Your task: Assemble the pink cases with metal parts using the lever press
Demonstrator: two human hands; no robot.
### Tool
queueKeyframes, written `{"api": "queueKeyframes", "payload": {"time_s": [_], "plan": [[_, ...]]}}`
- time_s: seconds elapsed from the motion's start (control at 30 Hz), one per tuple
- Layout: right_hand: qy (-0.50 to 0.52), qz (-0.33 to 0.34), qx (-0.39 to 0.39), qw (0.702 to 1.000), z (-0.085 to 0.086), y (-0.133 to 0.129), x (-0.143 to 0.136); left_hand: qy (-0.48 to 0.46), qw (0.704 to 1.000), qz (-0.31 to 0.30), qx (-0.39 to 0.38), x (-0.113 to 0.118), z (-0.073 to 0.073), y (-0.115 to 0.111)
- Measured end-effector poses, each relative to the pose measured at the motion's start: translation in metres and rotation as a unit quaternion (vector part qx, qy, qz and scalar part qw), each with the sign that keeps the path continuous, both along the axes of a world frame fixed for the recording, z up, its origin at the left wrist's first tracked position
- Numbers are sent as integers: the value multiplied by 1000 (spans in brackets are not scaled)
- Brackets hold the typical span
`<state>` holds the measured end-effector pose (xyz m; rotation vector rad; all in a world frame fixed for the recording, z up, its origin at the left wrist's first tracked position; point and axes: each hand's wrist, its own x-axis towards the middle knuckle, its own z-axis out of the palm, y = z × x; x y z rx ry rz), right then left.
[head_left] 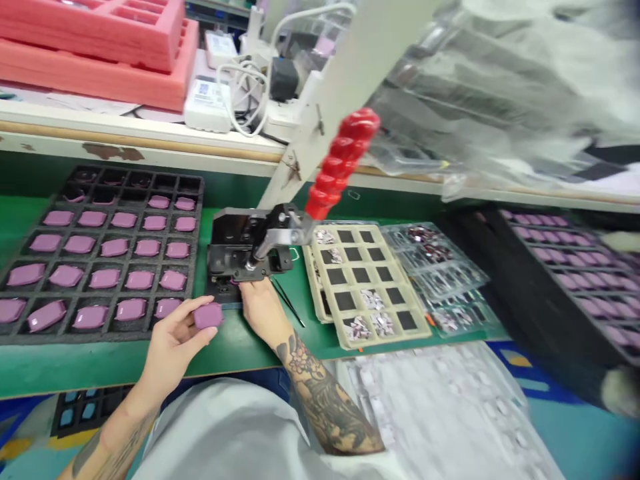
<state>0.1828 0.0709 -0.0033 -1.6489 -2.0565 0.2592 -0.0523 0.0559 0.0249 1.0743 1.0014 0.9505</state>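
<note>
My left hand (175, 340) is closed on a small purple casing (209, 315), gripped between thumb and fingers just in front of a black toggle clamp fixture (230, 247). Under the clamp's arm, my right hand (261, 303) reaches in with its fingers bent together; the clamp hides the fingertips and whatever they hold. A sliver of purple shows in the fixture beside them. The clamp's red handle (343, 160) points up and to the right. To the left, a black foam tray (197, 267) carries rows of similar purple casings.
Black tweezers (289, 302) lie right of my right hand. Beyond them are a cream compartment tray (327, 277) with small shiny parts and clear plastic trays (470, 277). A dark tray (500, 267) of purple pieces is at far right. A white post (340, 93) rises behind the clamp.
</note>
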Motion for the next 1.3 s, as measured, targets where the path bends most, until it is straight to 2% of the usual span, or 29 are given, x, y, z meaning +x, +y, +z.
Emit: {"api": "queueKeyframes", "payload": {"time_s": [0.1,0.23,0.37,0.47,0.53,0.63,0.77,0.83,0.9,0.93,1.0,1.07,1.13,1.23,1.3], "plan": [[48,0,25,999,10,-22,2,17,1000,6,-25,-3,-7,-9],[137,-41,90,986,21,-50,21,67,998,-3,11,-2,-22,-17],[143,-99,134,976,36,-57,58,139,985,-89,57,2,-33,-20],[128,-177,190,957,56,-53,90,188,968,-130,108,8,-36,-21],[134,-203,216,945,77,-48,104,207,959,-130,146,14,-36,-22],[156,-141,250,945,121,-34,102,211,950,-132,188,24,-35,-24],[207,19,304,930,193,-1,65,204,945,-141,212,31,-33,-25],[234,88,278,928,225,16,44,205,944,-142,218,31,-33,-24],[259,116,270,920,246,27,28,208,942,-142,220,29,-32,-24],[269,111,280,915,250,29,21,209,942,-142,221,27,-32,-23],[271,72,327,903,244,25,10,212,943,-135,220,25,-33,-23],[239,52,349,904,221,15,-2,217,943,-124,220,22,-35,-23],[200,59,350,913,185,6,-14,220,942,-121,222,19,-40,-23],[167,9,385,908,122,6,-32,224,941,-133,216,14,-50,-20],[112,18,341,933,90,12,-41,233,940,-140,206,10,-57,-18]]}}
